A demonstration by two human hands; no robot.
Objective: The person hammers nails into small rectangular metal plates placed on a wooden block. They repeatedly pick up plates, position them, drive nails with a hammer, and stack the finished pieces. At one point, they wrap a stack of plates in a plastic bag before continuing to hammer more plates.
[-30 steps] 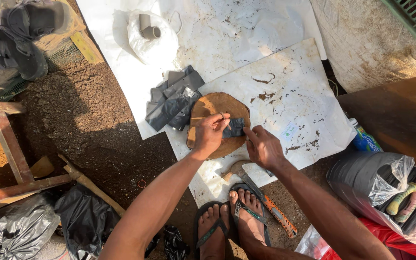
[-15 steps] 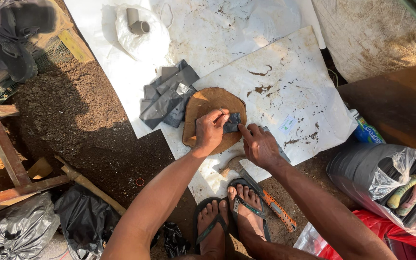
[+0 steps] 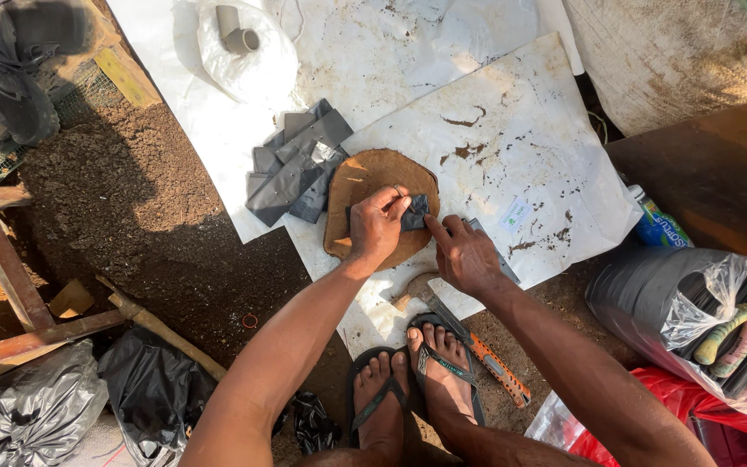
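**Both hands on a dark strip over the round wooden block**

The left hand (image 3: 375, 227) is curled down, fingertips pressing a small dark grey strip (image 3: 414, 214) flat against the round brown wooden block (image 3: 363, 177) beneath it. The right hand (image 3: 462, 253) sits just beside it, forefinger stretched out to touch the strip's near edge; its other fingers are folded, and I cannot tell whether they grip anything underneath. The strip lies between the two hands, on the block's right-hand part.

Just beyond the left hand, touching the block's far edge, is a loose heap of similar grey pieces (image 3: 296, 164). As a judgement, that heap suggests a good share of strips has already been handled, while the one under the fingers is not finished; how many remain cannot be read here.

Below the right wrist, near the person's sandalled feet (image 3: 408, 380), lie a hammer (image 3: 417, 290) and an orange-handled cutter (image 3: 490, 367), neither touched. The block rests on a stained white sheet (image 3: 529, 138) spread over the dirt.
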